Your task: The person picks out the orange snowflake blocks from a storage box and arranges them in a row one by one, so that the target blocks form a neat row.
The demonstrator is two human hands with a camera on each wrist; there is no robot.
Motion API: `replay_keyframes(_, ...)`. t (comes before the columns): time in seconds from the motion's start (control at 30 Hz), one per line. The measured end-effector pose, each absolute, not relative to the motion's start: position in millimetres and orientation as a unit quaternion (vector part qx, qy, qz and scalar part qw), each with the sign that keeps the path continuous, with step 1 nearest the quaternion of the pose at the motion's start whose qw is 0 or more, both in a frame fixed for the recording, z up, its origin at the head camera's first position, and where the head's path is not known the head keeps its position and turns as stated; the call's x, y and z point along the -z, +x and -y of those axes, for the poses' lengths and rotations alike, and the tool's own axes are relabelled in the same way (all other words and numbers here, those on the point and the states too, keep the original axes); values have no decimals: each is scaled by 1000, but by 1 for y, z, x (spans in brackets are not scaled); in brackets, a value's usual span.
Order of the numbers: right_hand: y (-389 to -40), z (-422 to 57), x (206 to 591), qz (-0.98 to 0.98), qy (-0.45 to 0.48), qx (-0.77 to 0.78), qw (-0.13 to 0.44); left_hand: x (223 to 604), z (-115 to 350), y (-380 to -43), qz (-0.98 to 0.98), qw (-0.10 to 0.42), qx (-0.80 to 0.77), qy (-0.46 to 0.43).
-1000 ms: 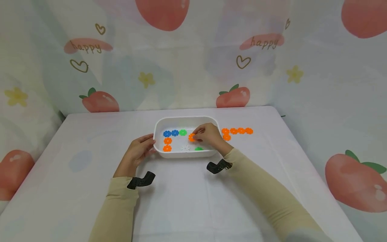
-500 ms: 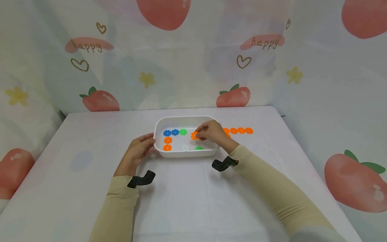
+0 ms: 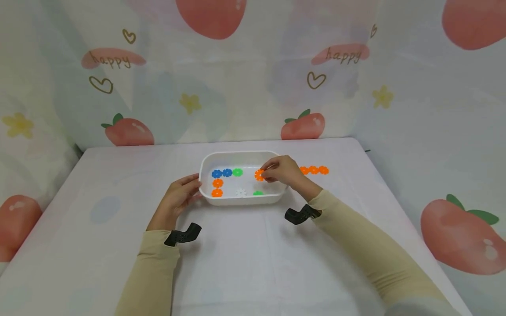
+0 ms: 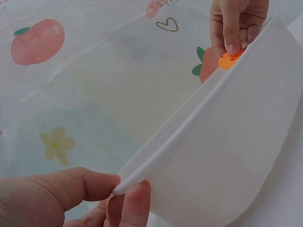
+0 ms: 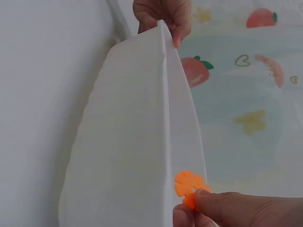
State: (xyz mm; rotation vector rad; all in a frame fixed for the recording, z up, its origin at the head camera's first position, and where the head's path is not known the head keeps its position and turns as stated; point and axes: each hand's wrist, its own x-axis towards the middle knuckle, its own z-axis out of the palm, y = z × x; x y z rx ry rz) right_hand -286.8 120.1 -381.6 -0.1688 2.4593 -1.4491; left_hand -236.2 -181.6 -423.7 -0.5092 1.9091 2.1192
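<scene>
A white oblong plastic tray stands on the cloth-covered table. My left hand holds its left end, with thumb and fingers pinching the rim in the left wrist view. Over the right part of the tray, my right hand pinches an orange snowflake building disc between thumb and fingers. Inside the tray lie two blue discs, a light green one, two orange ones, a white one and another green one, partly hidden by the front wall.
Right of the tray, a row of orange discs lies on the table, partly covered by the right hand. Each wrist carries a black camera mount. A fruit-printed cloth hangs behind the table.
The right hand has moved a little to the right over the tray with the orange snowflake disc still pinched. The left hand keeps its hold on the tray's rim.
</scene>
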Motion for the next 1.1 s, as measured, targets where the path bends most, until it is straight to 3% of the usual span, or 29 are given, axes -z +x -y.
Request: replay_keyframes(1.1, -280, -172, 370, -866, -28, 476, 154, 422, 183, -234, -654, 129, -725, -174)
